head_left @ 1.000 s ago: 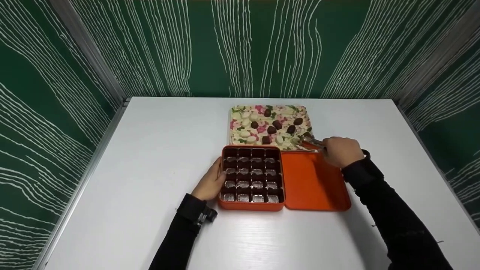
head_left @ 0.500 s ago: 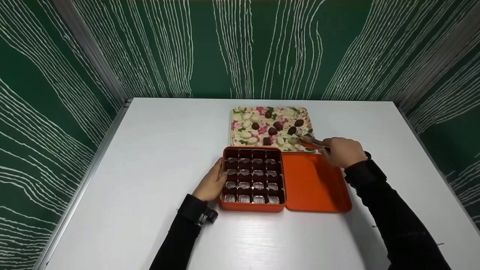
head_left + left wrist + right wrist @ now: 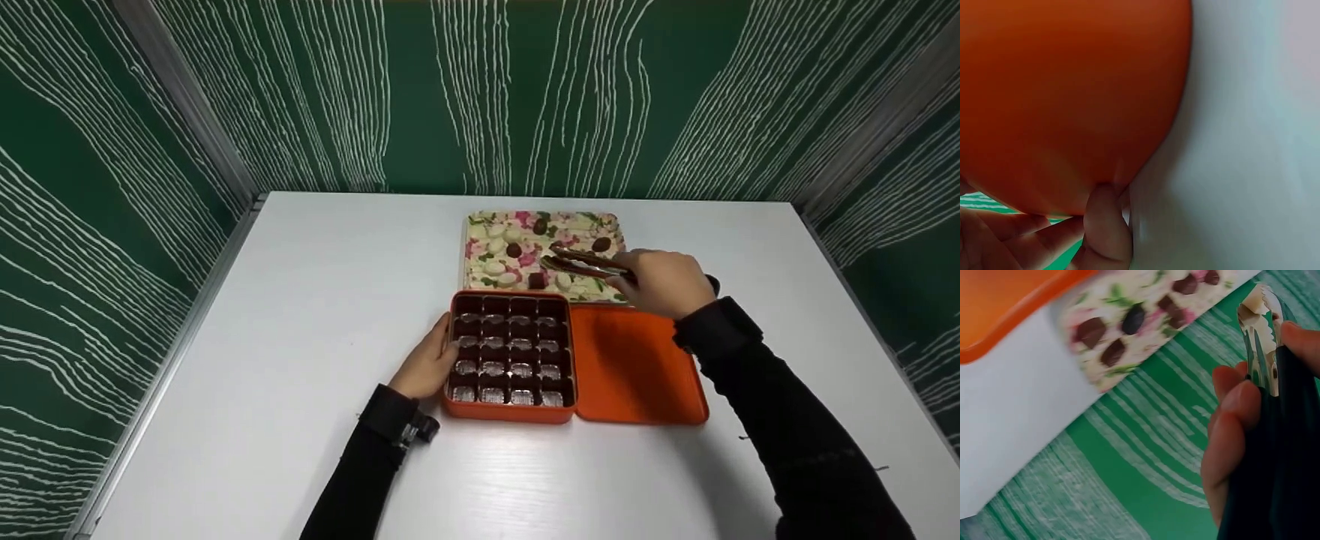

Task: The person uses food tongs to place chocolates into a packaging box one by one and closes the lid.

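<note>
My left hand (image 3: 424, 367) holds the left side of an orange box (image 3: 510, 414) fitted with a dark plastic tray insert (image 3: 508, 351) of small compartments. In the left wrist view, my fingers (image 3: 1107, 228) touch the box's smooth outer wall. With my right hand (image 3: 664, 283) I grip metal tongs (image 3: 594, 267) with dark handles, above a flower-patterned tray (image 3: 480, 279). Several brown chocolates (image 3: 601, 244) and white chocolates (image 3: 495, 268) lie on that tray. The tongs' arms stand apart and hide part of it; whether anything is between their tips I cannot tell.
The orange lid (image 3: 637, 375) lies flat beside the box, its inside facing up. All of this sits on a white table (image 3: 300, 315). Green walls (image 3: 420, 97) with white line patterns rise behind and beside it.
My right hand has moved left and slightly away from me, carrying the tongs from the tray's near right corner toward its middle. My left hand stays at the box.
</note>
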The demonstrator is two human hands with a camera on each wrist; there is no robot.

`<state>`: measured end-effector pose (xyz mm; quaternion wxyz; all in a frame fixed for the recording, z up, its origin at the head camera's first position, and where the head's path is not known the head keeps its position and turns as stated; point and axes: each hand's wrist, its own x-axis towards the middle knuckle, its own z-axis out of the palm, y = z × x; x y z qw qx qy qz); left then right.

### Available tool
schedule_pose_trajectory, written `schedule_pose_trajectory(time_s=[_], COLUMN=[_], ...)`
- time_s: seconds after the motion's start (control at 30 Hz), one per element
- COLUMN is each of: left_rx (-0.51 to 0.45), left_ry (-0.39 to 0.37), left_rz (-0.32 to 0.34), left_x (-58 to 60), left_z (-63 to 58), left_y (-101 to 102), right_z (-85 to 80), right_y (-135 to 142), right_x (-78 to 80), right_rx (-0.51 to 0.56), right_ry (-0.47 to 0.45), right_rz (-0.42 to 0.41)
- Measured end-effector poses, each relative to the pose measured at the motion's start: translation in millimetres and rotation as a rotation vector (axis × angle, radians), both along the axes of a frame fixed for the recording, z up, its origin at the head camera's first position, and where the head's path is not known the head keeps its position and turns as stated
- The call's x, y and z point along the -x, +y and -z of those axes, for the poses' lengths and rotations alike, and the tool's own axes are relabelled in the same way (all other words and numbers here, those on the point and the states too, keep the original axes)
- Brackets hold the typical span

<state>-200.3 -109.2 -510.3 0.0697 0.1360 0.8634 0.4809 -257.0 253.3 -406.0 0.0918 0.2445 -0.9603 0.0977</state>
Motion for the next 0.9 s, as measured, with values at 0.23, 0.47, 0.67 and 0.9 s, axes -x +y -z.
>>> schedule_pose_trajectory(time_s=[0.23, 0.47, 0.67, 0.9], left_rx=[-0.012, -0.008, 0.001, -0.01], left_ry=[0.008, 0.001, 0.002, 0.025], left_rz=[0.01, 0.015, 0.007, 0.012], left_x=[0.5, 0.6, 0.9, 0.7], left_z=[-0.2, -1.2, 0.7, 2.9], left_y=[0.0, 0.4, 0.2, -0.8], right_z=[-0.5, 8.8, 14.5, 6.5], right_y=[-36.6, -71.7, -92.9, -113.1], right_x=[-3.2, -7.2, -9.3, -11.5], right_rx=[-0.052, -0.087, -0.151, -0.267], right_ry=[0.047, 0.116, 0.137, 0.133], right_rz=[-0.125, -0.233, -0.257, -0.242])
